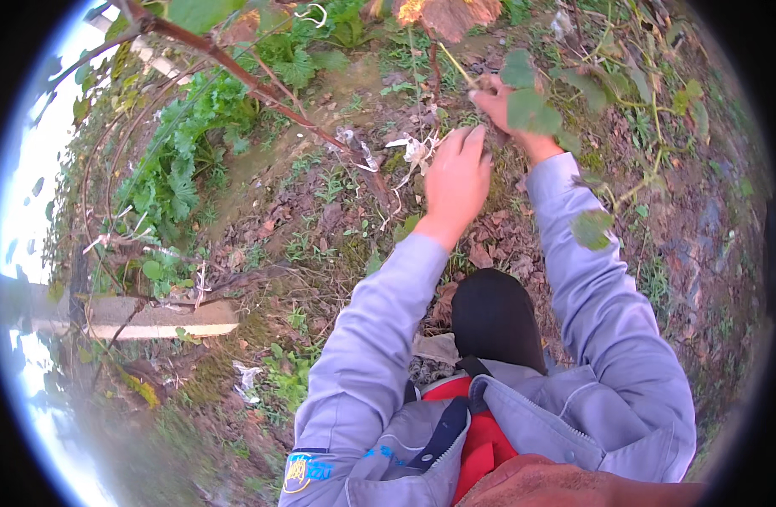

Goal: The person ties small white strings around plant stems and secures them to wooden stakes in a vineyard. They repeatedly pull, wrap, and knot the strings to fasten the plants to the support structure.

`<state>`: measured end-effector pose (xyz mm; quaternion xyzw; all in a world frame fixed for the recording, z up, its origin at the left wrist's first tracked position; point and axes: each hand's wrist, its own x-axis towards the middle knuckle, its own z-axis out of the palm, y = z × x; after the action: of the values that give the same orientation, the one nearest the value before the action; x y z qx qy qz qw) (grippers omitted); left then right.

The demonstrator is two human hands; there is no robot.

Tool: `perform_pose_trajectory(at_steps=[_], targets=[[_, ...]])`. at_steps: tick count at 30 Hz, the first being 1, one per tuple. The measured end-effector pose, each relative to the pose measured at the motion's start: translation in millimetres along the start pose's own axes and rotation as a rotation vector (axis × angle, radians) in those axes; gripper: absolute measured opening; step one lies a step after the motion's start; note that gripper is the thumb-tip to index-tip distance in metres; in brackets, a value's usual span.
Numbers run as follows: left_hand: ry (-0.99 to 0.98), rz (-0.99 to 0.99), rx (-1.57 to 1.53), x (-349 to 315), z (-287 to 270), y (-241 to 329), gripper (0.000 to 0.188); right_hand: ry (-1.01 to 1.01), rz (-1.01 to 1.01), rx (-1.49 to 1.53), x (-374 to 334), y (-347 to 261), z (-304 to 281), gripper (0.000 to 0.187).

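My left hand [457, 182] is raised in front of me, back upward, with its fingers curled together. White plastic ties [416, 150], knotted at a thin vine shoot, hang just left of its fingers; whatever lies inside the grip is hidden. Farther out and to the right, my right hand [508, 111] is closed at the lower end of a thin yellowish stalk [457, 64]. That stalk slants down from beneath an orange-brown leaf [451, 15]. Round green leaves [527, 108] partly cover the right hand's fingers and back.
A thick reddish-brown vine branch [236, 78] crosses the upper left, tied with white strips. Leafy green plants [175, 169] grow behind it. A pale concrete post [164, 319] lies at the left. Trailing vine stems [657, 127] hang at right over leaf-littered soil [278, 207].
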<state>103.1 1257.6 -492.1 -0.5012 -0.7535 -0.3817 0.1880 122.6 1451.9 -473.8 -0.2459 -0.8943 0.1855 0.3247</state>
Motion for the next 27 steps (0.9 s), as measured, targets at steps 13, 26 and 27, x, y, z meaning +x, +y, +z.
perform_pose_trajectory(at_steps=[13,26,27], targets=[[-0.674,-0.248,0.007,-242.3,-92.4,-74.7,0.037,-0.493,0.427,-0.384,-152.5,128.4,58.7,0.046],[-0.709,-0.495,-0.154,-302.5,-101.4,-55.5,0.029,-0.342,0.205,0.228,-72.9,10.3,201.0,0.042],[-0.719,-0.523,-0.159,-306.7,-103.0,-54.0,0.029,-0.332,0.129,0.201,-74.5,16.1,201.0,0.039]])
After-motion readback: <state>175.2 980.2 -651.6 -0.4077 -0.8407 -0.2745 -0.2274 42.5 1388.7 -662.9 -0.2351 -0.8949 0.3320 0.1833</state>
